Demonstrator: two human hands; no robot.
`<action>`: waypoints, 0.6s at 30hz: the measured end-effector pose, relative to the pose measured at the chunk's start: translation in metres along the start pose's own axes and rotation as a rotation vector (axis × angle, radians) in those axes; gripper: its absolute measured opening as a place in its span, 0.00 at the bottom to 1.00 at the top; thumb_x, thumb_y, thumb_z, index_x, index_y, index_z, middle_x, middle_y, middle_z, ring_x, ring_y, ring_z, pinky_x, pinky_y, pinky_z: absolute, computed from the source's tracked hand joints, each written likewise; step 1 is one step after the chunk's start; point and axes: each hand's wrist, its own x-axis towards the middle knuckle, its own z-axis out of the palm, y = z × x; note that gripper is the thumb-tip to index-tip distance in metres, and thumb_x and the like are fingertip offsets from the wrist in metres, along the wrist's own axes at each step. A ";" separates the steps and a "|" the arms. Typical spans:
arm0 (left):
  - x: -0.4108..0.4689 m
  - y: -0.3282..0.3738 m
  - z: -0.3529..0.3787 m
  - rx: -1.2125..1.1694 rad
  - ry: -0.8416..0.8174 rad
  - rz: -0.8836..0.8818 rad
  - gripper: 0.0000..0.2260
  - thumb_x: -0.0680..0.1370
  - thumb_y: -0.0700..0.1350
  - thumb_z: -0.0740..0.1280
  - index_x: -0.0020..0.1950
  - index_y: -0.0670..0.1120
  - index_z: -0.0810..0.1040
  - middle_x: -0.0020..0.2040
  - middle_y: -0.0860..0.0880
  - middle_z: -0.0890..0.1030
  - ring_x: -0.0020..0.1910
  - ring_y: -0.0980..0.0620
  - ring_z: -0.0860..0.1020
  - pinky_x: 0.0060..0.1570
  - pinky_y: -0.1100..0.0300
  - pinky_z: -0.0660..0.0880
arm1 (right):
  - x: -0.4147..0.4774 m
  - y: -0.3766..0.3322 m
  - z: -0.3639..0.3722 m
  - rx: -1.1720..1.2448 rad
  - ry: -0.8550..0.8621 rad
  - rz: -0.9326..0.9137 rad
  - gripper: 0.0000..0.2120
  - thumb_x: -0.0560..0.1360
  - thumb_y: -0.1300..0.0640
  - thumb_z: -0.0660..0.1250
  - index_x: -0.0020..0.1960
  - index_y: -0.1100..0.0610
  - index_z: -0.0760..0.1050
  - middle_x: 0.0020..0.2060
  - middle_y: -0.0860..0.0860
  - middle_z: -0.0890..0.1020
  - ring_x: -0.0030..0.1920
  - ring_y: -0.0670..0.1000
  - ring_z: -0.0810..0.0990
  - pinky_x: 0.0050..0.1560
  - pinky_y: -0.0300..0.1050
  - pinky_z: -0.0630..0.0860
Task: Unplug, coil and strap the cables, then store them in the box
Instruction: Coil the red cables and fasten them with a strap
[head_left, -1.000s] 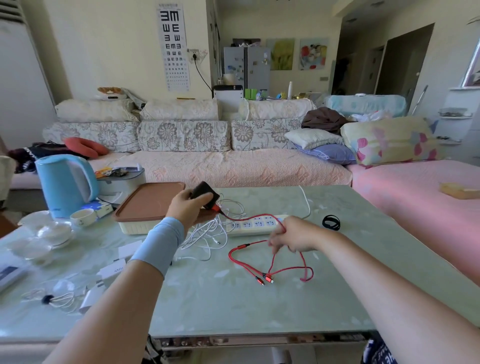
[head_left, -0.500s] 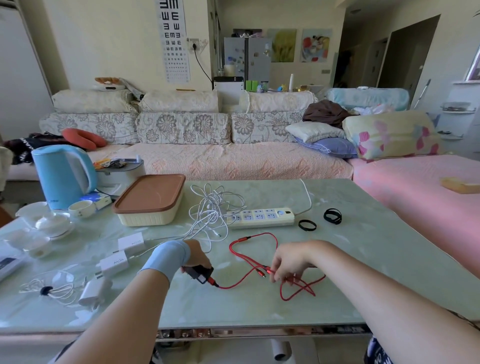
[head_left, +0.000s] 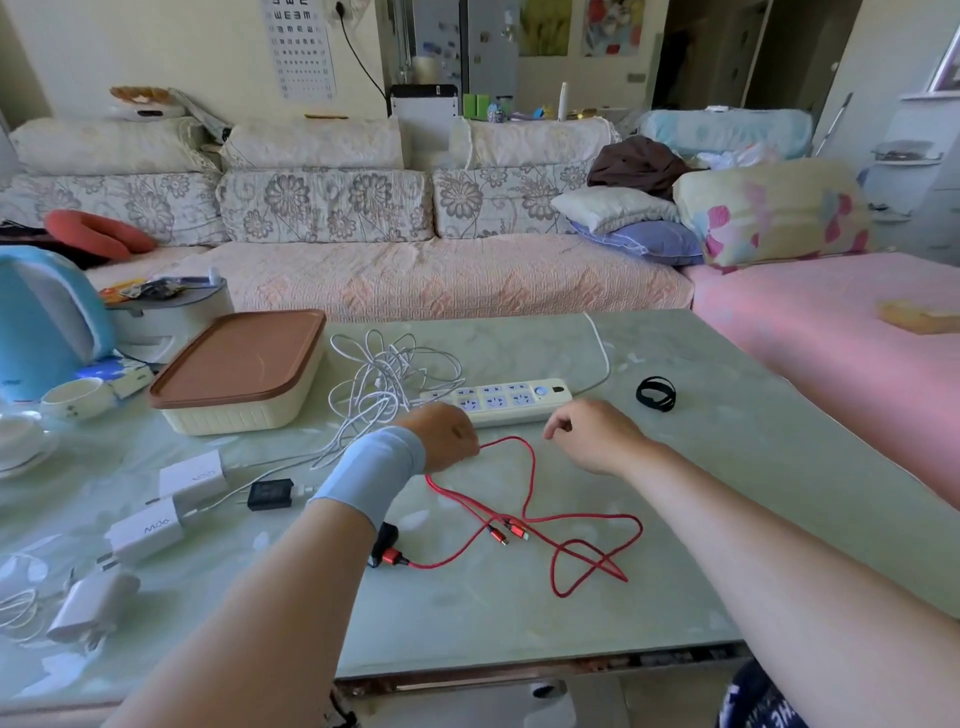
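Note:
A red cable (head_left: 530, 519) lies in loose loops on the pale green table (head_left: 519, 613). One end is plugged into a small black charger (head_left: 387, 543) beside my left forearm. My left hand (head_left: 447, 434), with a blue wristband, grips the far loop of the red cable just in front of the white power strip (head_left: 511, 401); its fingers are hidden behind the back of the hand. To its right, my right hand (head_left: 592, 436) hovers with loosely curled fingers and holds nothing. A tangle of white cables (head_left: 387, 384) lies left of the strip. The cream box with a brown lid (head_left: 239, 369) is closed.
Black strap rings (head_left: 655, 394) lie right of the strip. White chargers (head_left: 192, 475) and a black adapter (head_left: 270, 493) sit at the left, with a blue kettle (head_left: 47, 322) and cups (head_left: 78, 397) behind. A sofa runs along the far side.
My left hand has put the black charger down and moved forward onto the red cable's far loop. My right hand has let go of the cable and moved toward the power strip.

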 end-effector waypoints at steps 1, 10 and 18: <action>0.009 0.010 0.003 -0.027 0.057 0.015 0.11 0.78 0.51 0.63 0.56 0.51 0.81 0.56 0.49 0.81 0.52 0.46 0.78 0.56 0.55 0.76 | 0.006 0.011 -0.001 -0.026 0.041 0.017 0.13 0.76 0.57 0.60 0.47 0.46 0.83 0.46 0.42 0.82 0.49 0.49 0.79 0.46 0.43 0.74; 0.086 0.099 0.054 -0.150 0.140 0.242 0.16 0.77 0.43 0.62 0.64 0.51 0.76 0.63 0.50 0.76 0.61 0.48 0.74 0.60 0.58 0.71 | 0.043 0.115 -0.006 -0.260 0.224 0.106 0.19 0.75 0.64 0.62 0.64 0.53 0.76 0.63 0.54 0.75 0.66 0.58 0.69 0.61 0.49 0.71; 0.126 0.120 0.093 -0.114 0.042 0.212 0.18 0.78 0.43 0.60 0.67 0.56 0.74 0.66 0.48 0.75 0.62 0.46 0.75 0.62 0.55 0.72 | 0.062 0.145 -0.001 -0.287 0.094 0.152 0.21 0.75 0.63 0.60 0.63 0.48 0.76 0.65 0.50 0.76 0.66 0.56 0.72 0.65 0.50 0.66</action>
